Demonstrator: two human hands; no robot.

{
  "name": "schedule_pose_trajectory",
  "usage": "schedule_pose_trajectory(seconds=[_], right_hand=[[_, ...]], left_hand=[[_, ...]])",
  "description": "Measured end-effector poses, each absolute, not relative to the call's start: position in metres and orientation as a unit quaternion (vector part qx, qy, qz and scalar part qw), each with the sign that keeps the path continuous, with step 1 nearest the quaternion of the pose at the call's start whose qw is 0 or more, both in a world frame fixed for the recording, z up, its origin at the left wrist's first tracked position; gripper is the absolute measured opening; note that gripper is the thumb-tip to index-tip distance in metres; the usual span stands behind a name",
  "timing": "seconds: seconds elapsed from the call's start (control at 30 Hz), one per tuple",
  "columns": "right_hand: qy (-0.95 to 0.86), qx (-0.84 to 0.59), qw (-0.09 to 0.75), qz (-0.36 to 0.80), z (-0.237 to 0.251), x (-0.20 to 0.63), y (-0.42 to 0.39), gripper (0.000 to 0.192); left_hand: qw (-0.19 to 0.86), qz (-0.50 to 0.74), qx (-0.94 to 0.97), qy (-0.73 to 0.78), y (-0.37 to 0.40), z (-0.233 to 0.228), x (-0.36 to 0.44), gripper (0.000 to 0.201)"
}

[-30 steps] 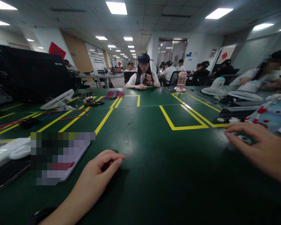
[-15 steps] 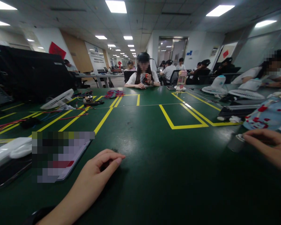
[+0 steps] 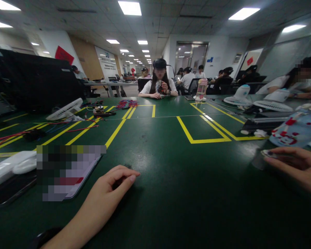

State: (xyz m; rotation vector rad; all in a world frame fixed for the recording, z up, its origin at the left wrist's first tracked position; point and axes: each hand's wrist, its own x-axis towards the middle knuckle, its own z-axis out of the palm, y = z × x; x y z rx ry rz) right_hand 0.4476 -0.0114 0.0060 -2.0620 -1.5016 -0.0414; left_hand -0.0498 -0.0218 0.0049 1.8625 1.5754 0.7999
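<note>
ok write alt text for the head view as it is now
The right hand pinches a small grey cylinder near a blue patterned item on a green table; the half-curled left hand holds nothing. A person in white sits opposite.

Our L hand (image 3: 112, 186) has slim, tapering fingers & a plain thumbnail (image 3: 132, 178), w/ the forearm (image 3: 79, 219) bare & widening twd the btm edge. Down at btm L, right by that forearm, we've a blk, rounded item (image 3: 47, 237) w/ a faint sheen, mostly cut off, so can't tell if it's a watch, band or cuff. Our R hand (image 3: 298, 166) is bare too, slim-fingered, wrist cropped at R edge.
</note>
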Motion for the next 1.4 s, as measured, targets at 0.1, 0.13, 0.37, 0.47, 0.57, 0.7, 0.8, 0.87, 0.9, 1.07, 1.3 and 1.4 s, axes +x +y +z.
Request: schedule_pose_trajectory(seconds=[0.1,0.13,0.37,0.47,0.57,0.7,0.8,0.87,0.9,1.07,1.3,1.4], right_hand=[[-0.542,-0.793,0.274,0.048,0.014,0.424,-0.014,0.047],[-0.549,-0.782,0.292,0.033,0.013,0.414,-0.014,0.046],[-0.794,-0.465,0.372,0.121,0.005,0.289,-0.018,0.037],[-0.826,-0.407,0.327,0.212,0.009,0.234,-0.019,0.030],[-0.820,-0.405,0.302,0.268,0.007,0.213,-0.019,0.029],[-0.797,-0.431,0.315,0.282,-0.004,0.217,-0.020,0.047],[-0.784,-0.427,0.341,0.296,-0.011,0.219,-0.019,0.059],[-0.782,-0.421,0.345,0.304,-0.013,0.218,-0.018,0.057],[-0.782,-0.421,0.341,0.307,-0.012,0.218,-0.017,0.055],[-0.783,-0.441,0.328,0.292,-0.006,0.229,-0.017,0.046],[-0.785,-0.449,0.333,0.267,-0.008,0.235,-0.019,0.046],[-0.782,-0.443,0.356,0.257,-0.006,0.236,-0.016,0.047]], left_hand=[[0.279,0.297,0.699,0.588,-0.022,0.007,-0.048,0.022],[0.277,0.297,0.699,0.589,-0.022,0.007,-0.047,0.023],[0.267,0.294,0.705,0.587,-0.021,0.006,-0.045,0.023],[0.267,0.293,0.709,0.583,-0.021,0.005,-0.047,0.022],[0.256,0.297,0.716,0.577,-0.022,0.006,-0.044,0.020],[0.236,0.327,0.748,0.527,-0.022,0.016,-0.019,0.020],[0.249,0.336,0.773,0.477,-0.018,0.026,0.009,0.021],[0.252,0.332,0.789,0.452,-0.014,0.033,0.023,0.017],[0.254,0.332,0.792,0.445,-0.013,0.036,0.027,0.015],[0.263,0.359,0.758,0.477,-0.009,0.038,0.025,0.011],[0.259,0.251,0.800,0.480,-0.006,0.002,0.024,0.010],[0.272,0.250,0.793,0.484,-0.006,0.003,0.022,0.016]])
